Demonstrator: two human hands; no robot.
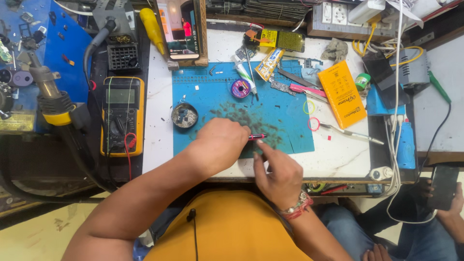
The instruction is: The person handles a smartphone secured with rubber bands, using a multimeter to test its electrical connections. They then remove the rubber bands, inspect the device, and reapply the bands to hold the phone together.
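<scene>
Both hands (251,152) at blue mat (290,125) front edge

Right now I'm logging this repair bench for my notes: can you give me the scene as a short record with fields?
Setting: white workbench with a blue work mat on it
Left hand: left hand closed on a small pink-and-black tool over the mat
Right hand: right hand with its fingertips at the tool's end
On the mat: round dish of parts, purple solder spool
Left of the mat: yellow multimeter
Right of the mat: orange box
Another person: lower right, holding a dark phone
</scene>
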